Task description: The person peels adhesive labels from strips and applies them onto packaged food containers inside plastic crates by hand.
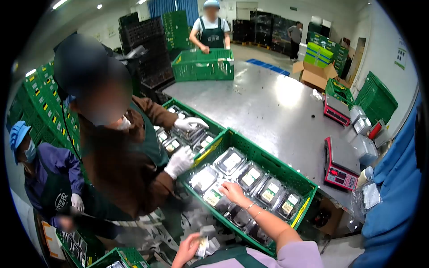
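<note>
My right hand [233, 193] is over a green crate [272, 164], its fingers bent together above a labelled clear box [213, 195]. Whatever is at those fingertips is too small to tell. Low in the view my left hand [189, 246] is closed beside a bundle of white label strips [203, 247], which it seems to hold. Clear lidded boxes fill the crate in rows, several with white and green labels, such as one box [271, 191] on the right side and another box [250, 177] near the middle.
A gloved co-worker [147, 134] leans over a second crate [210, 119] at the left. Another person [212, 33] holds a green crate [203, 67] across the metal table [268, 102]. Two red scales [340, 165] stand at the right. A seated person [47, 174] is far left.
</note>
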`<action>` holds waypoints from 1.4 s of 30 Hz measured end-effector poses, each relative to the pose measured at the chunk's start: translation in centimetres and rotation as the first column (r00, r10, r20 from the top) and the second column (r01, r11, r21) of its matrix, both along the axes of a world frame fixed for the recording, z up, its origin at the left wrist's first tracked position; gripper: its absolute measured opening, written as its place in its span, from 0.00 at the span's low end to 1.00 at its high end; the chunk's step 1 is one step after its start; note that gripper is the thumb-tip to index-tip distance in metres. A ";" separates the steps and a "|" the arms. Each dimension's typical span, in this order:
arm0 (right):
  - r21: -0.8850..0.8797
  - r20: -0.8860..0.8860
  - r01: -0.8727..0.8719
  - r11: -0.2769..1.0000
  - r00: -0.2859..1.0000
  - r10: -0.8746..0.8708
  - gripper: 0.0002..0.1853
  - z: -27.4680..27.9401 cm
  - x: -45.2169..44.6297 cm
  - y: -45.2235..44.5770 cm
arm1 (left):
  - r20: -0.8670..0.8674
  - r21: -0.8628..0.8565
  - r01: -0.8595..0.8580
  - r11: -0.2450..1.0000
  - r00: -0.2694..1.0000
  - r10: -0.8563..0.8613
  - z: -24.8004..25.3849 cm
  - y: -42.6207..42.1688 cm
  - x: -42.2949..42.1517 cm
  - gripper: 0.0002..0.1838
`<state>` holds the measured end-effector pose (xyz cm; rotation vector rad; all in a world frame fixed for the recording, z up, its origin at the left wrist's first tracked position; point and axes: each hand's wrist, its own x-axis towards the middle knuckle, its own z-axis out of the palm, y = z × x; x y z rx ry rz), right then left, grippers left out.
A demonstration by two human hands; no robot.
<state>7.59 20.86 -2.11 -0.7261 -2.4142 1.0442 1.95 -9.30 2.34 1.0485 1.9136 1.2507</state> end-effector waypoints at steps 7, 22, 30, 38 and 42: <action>0.410 0.288 0.097 0.907 0.930 -0.230 0.25 -7.4 0.4 0.7 | 0.090 -0.059 0.130 0.990 0.988 -0.125 -1.2 -3.5 0.7 0.14; -0.149 -0.283 -0.032 0.988 0.959 -0.011 0.10 7.3 8.4 -11.4 | 0.233 -0.097 0.041 0.994 0.972 -0.017 1.1 -1.6 1.7 0.11; 0.169 0.178 0.209 0.963 0.955 -0.239 0.12 6.3 15.9 -0.8 | 0.225 -0.103 0.215 0.971 0.956 -0.188 -0.2 -4.8 -0.8 0.13; 0.051 0.196 0.135 0.990 0.970 -0.142 0.27 -5.0 12.6 -0.7 | 0.366 -0.096 0.002 0.995 0.930 0.034 0.3 -5.0 0.2 0.12; 0.565 0.003 0.200 0.801 0.970 -0.245 0.30 -14.0 8.9 0.1 | 0.352 0.008 -0.091 0.996 0.932 0.082 -0.8 -4.6 0.3 0.12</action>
